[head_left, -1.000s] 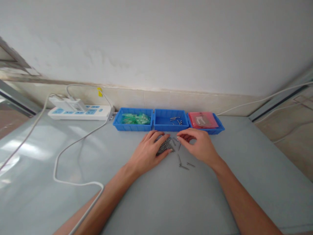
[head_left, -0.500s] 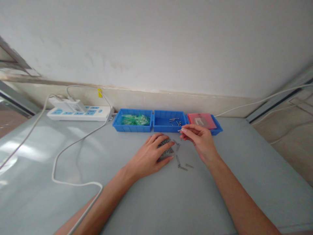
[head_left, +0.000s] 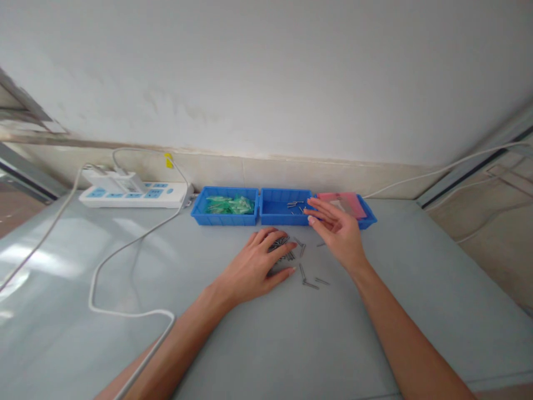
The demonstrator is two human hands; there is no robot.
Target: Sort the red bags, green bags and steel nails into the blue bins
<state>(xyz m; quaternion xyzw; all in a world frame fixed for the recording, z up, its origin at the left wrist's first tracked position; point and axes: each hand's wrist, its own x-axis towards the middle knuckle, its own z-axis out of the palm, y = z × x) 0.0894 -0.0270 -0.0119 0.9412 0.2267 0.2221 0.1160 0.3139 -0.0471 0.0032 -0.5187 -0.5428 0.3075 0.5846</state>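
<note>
My left hand [head_left: 262, 260] lies over a pile of silver screws [head_left: 280, 243] on the table, fingers spread and partly hiding the pile. At the front right corner of the middle blue bin [head_left: 275, 218] is my right hand [head_left: 336, 226]. Its thumb and fingers are apart and nothing shows between them. Several screws [head_left: 295, 204] lie inside that bin, some of them behind the fingertips. Between my hands, loose screws [head_left: 302, 272] are scattered on the table, and one screw [head_left: 320, 244] sits just under the right hand.
The left blue bin [head_left: 225, 220] holds green plastic packets [head_left: 231, 205]. In the right blue bin [head_left: 367, 222] is a pink packet [head_left: 352, 204]. A white power strip [head_left: 166, 194] with plugged-in chargers stands at the back left, and a white cable [head_left: 100, 266] crosses the table over my left forearm.
My right hand has let go of the screw it pinched at the middle bin's front edge, and its fingers have spread. The left hand stays on the pile.
</note>
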